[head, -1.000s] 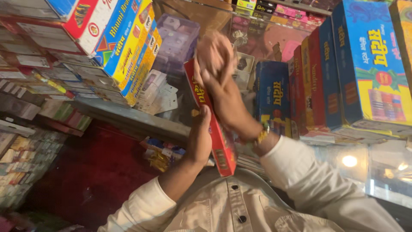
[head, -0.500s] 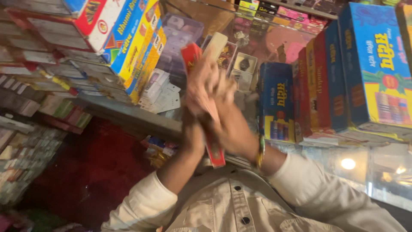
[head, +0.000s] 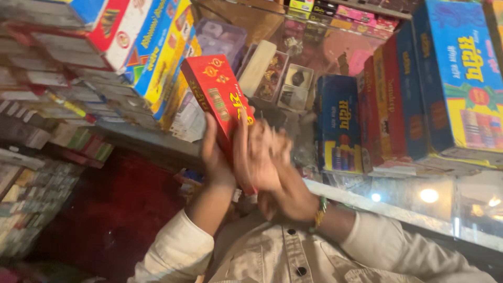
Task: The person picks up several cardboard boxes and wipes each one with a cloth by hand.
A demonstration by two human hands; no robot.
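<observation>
While the left hand (head: 214, 157) clasps the red box (head: 222, 102) upright from behind, its fingers wrapped on the edge, the blurred right hand (head: 270, 160) presses flat against the front, its fingers' grip unclear, box raised above the glass tabletop (head: 408, 209), not yet set down.

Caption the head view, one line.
Both hands, left and right, hold a red box before stacked boxes.

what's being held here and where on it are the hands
A flat red box, gripped at its lower end. The left hand clasps the lower left edge; the right hand, motion-blurred, lies over the lower front face.
</observation>
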